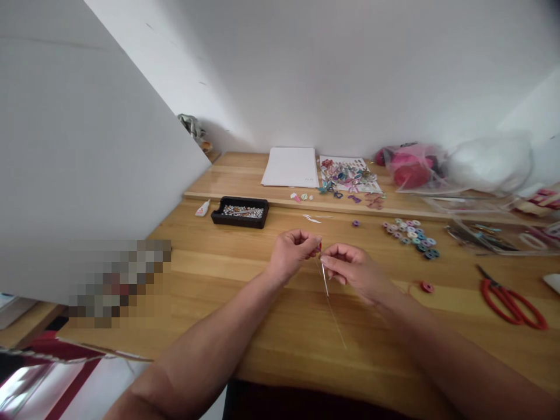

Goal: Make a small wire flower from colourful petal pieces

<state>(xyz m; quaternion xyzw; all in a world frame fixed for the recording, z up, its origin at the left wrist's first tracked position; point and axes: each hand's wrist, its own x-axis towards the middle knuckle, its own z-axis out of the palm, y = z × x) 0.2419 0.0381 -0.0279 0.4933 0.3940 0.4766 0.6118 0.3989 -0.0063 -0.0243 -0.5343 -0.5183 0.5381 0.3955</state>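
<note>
Thread (338, 324) dangling below the rod (325, 282) could snag if tugged; left hand (289, 255) pinches a small piece (319, 247), right hand (353, 266) the rod.

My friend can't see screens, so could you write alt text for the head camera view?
Two bare hands, left and right, pinch a small piece with fine thread above a wooden table; around them lie red-handled scissors, spools and a black tray.
</note>
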